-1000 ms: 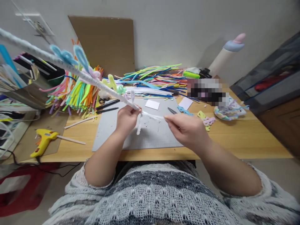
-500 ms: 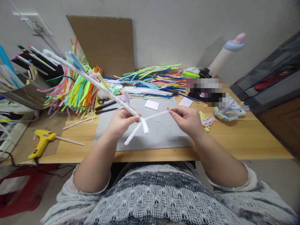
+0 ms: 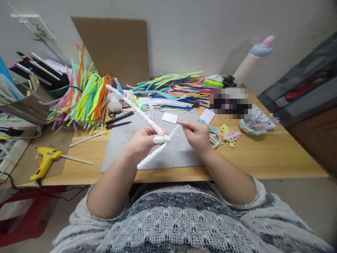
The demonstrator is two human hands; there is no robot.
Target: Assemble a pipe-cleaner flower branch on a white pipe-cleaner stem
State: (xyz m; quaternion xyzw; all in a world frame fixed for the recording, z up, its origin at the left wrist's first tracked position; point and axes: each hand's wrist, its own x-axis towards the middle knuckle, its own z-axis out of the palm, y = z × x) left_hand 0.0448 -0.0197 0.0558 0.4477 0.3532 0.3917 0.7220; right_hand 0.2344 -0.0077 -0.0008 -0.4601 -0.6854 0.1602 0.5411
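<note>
My left hand [image 3: 142,142] is closed round a white wrapped stem [image 3: 144,116] near its forked lower end. The stem slants up and away to the left, with small blue, yellow, green and pale purple pieces along it. One short white branch [image 3: 151,157] points down toward the table's front edge. A thin white strip [image 3: 174,131] runs from the fork to my right hand [image 3: 197,136], whose thumb and forefinger pinch its far end. Whether the strip is tape or something else, I cannot tell. Below both hands lies a grey cutting mat [image 3: 118,154].
A yellow glue gun [image 3: 47,160] lies at the left. Bundled pipe cleaners [image 3: 86,102] stand behind it, and loose ones [image 3: 171,84] lie along the wall. Scissors with pale green handles [image 3: 216,140] rest right of my right hand. Two white cards [image 3: 170,117] are on the mat's far side.
The stem has turned, its far tip swinging right and its fork toward me. My right hand has moved left with the strip, shortening the span, and the scissors have come into view.
</note>
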